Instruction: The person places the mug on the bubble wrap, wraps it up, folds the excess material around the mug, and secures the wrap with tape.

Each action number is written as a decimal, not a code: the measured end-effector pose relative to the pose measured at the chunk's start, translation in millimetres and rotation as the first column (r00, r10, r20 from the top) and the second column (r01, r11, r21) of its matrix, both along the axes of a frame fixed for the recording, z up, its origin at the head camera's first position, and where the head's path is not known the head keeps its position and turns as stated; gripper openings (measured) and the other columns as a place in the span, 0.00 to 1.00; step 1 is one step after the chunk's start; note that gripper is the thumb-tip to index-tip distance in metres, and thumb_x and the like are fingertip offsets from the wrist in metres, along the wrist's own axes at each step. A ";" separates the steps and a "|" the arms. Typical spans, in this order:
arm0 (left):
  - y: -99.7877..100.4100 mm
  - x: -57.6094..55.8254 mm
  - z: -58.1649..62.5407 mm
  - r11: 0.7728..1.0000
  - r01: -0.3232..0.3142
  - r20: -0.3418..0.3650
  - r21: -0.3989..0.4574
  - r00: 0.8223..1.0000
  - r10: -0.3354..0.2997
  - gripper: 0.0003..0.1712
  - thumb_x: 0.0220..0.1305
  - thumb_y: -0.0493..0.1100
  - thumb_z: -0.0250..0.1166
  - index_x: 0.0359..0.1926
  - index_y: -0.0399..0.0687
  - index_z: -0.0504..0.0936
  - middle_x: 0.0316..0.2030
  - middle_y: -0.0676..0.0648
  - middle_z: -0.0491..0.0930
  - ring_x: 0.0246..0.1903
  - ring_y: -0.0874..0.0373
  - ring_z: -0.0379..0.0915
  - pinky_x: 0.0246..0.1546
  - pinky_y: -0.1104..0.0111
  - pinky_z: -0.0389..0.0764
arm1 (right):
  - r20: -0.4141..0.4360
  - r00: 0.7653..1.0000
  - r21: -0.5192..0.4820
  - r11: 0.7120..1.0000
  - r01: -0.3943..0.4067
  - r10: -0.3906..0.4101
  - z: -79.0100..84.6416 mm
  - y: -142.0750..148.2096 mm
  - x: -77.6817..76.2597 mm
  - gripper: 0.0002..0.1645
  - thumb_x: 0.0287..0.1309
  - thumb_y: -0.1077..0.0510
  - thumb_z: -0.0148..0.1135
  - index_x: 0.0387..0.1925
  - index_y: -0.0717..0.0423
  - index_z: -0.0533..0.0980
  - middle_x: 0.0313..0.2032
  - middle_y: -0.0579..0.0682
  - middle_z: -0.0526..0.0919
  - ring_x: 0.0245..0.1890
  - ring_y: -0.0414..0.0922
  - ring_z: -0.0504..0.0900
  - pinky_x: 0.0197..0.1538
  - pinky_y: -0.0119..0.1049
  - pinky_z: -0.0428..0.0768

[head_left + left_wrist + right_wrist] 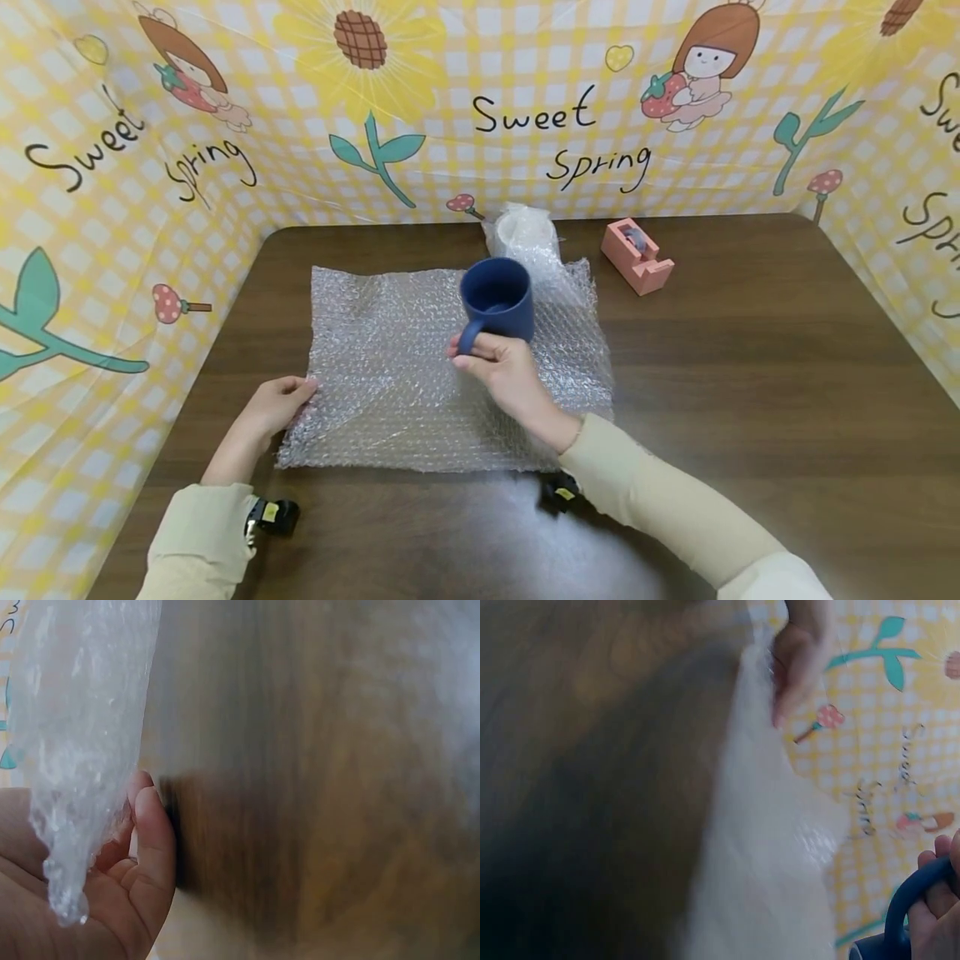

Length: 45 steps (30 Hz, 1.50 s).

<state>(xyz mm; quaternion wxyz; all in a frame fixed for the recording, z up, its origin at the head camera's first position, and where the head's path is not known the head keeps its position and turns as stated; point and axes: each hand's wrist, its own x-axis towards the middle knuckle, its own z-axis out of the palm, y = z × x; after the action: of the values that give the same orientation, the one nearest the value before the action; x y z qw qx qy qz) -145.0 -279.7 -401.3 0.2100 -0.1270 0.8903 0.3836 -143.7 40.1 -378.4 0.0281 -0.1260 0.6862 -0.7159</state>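
My right hand (pixel 512 377) grips the handle of a blue mug (pixel 501 310), which is upright with its opening facing up. The mug is over the right half of a sheet of clear bubble wrap (pixel 397 367). My left hand (pixel 276 404) pinches the sheet's left edge between thumb and fingers. In the left wrist view the bubble wrap (pixel 90 712) hangs over the palm and partly hides the left hand (pixel 127 892). The right wrist view catches the mug's handle (pixel 913 900) and the fingers around it at the lower right corner.
A white rounded thing wrapped in bubble wrap (pixel 528 233) stands at the back, behind the mug. To its right is a pink tape dispenser (pixel 636 257) on the dark wooden table (pixel 750 358). Patterned yellow cloth (pixel 525 50) walls the table's back and sides.
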 end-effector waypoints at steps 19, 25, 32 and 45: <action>-1.1 1.0 0.2 1.000 0.008 -0.025 -0.005 1.000 -0.009 0.29 0.75 0.50 0.44 0.58 0.25 0.68 0.45 0.35 0.74 0.38 0.55 0.69 0.33 0.70 0.73 | 0.106 0.992 -0.026 0.997 -0.067 0.069 -26.1 -58.6 2.2 0.14 0.55 0.72 0.61 0.45 0.74 0.78 0.45 0.69 0.83 0.50 0.60 0.82 0.50 0.32 0.81; -1.2 2.3 -0.7 1.000 0.004 -0.027 0.012 1.000 -0.004 0.29 0.75 0.50 0.44 0.57 0.25 0.68 0.38 0.43 0.76 0.34 0.60 0.68 0.32 0.70 0.73 | 0.129 0.990 -0.018 0.998 -0.062 0.064 -32.8 -63.8 2.4 0.15 0.55 0.72 0.61 0.46 0.74 0.78 0.45 0.68 0.83 0.50 0.59 0.82 0.51 0.33 0.81; -0.7 2.9 -1.6 0.999 -0.010 -0.022 0.030 1.000 0.011 0.28 0.75 0.50 0.45 0.57 0.26 0.68 0.33 0.49 0.75 0.32 0.62 0.68 0.32 0.70 0.72 | 0.157 0.985 -0.046 0.997 -0.068 0.075 -37.4 -64.7 3.5 0.16 0.56 0.71 0.61 0.47 0.72 0.78 0.47 0.67 0.82 0.51 0.58 0.82 0.52 0.33 0.81; -1.3 1.0 -1.1 0.999 -0.014 -0.007 0.045 1.000 0.014 0.27 0.75 0.49 0.45 0.56 0.26 0.68 0.33 0.51 0.77 0.31 0.65 0.70 0.31 0.71 0.74 | 0.214 0.972 -0.046 0.995 -0.089 0.097 -34.7 -59.3 5.1 0.16 0.58 0.71 0.59 0.49 0.73 0.77 0.50 0.68 0.81 0.54 0.58 0.80 0.54 0.34 0.80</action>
<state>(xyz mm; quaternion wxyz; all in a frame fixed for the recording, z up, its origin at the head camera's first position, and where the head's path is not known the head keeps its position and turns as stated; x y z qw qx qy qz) -144.0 -281.0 -402.4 0.2066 -0.1269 0.8813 0.4055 -138.7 -19.2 -413.1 0.1337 -0.0797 0.6596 -0.7354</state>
